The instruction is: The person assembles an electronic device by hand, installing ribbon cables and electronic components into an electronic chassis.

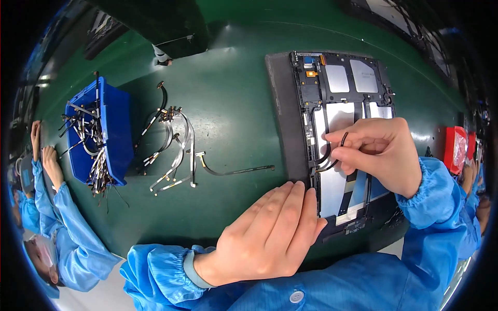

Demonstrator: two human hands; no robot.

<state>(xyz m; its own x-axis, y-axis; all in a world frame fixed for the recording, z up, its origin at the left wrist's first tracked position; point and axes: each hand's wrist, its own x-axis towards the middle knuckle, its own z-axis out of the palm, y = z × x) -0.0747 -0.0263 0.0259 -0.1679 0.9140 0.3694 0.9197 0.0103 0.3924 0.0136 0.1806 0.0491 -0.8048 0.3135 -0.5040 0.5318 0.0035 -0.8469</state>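
Observation:
An opened flat electronic device (340,122), like a large tablet with a black frame and silver panels, lies on a dark foam pad (285,119). Over its middle, my right hand (391,150) pinches a thin black flex cable (327,167) between thumb and forefinger. One end of that cable sticks up above the fingertips, while the other runs down to the device's left edge. My left hand (267,236) has its fingers stretched out, the tips resting at the pad and the device's lower left edge. It holds nothing that I can see.
Several loose flex cables (179,140) lie on the green table, one (233,172) close to the pad. Further left, a blue bin (115,135) overflows with cables. A red bin (456,150) stands at right. Co-workers' hands (51,163) show at far left. A dark green block (166,26) juts in above.

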